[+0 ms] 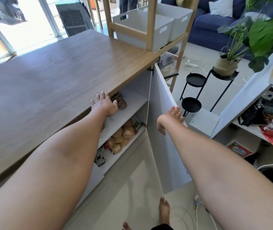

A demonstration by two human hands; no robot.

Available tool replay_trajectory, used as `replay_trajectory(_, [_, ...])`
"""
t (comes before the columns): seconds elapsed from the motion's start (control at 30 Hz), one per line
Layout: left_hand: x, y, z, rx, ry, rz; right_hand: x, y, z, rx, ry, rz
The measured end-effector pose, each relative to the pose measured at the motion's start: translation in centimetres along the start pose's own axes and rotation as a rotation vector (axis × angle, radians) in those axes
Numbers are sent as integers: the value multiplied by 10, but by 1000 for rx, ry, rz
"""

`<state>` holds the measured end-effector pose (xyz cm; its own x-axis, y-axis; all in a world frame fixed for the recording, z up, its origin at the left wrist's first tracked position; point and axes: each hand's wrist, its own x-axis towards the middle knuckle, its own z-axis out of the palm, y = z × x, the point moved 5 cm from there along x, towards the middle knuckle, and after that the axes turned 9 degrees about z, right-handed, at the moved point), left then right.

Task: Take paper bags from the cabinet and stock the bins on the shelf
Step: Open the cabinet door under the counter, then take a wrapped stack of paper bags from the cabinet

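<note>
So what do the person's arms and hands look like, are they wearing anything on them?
Both arms are bare all the way up, with no sleeves in view. The left hand and right hand wear no gloves, and no rings, watch or bracelets show. The fingernails are short and plain.

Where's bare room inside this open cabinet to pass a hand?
The white upper shelf lies bare right of the brown paper bags that the left hand reaches. The lower shelf is crowded with tan packets.

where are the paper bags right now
In the head view, the paper bags sit on the open cabinet's top shelf, just under the wooden countertop, at the left hand.
</note>
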<state>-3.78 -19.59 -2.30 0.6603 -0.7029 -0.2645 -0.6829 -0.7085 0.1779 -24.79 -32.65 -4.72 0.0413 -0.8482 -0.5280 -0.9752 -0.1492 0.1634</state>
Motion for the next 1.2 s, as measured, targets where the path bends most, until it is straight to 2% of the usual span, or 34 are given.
replay_trajectory(0.43, [66,64,3,-7,74,-205,134,44,-65,9,69,-101])
replay_trajectory(0.57, [73,73,6,-8,95,-302,165,52,-77,-8,114,-108])
replay_trajectory(0.8, [78,81,17,44,144,-366,210,64,-100,6,188,-136])
replay_trajectory(0.87, [77,86,20,141,198,-302,216,67,-104,2,201,-134])
replay_trajectory(0.93, [77,98,28,290,255,-119,220,65,-110,16,207,-136])
replay_trajectory(1.03, [80,114,43,317,247,59,217,41,-117,31,290,-284])
replay_trajectory(1.1, [86,114,49,241,209,45,207,11,-116,30,320,-465])
replay_trajectory(1.2, [94,103,54,154,156,-25,191,-34,-108,25,256,-676])
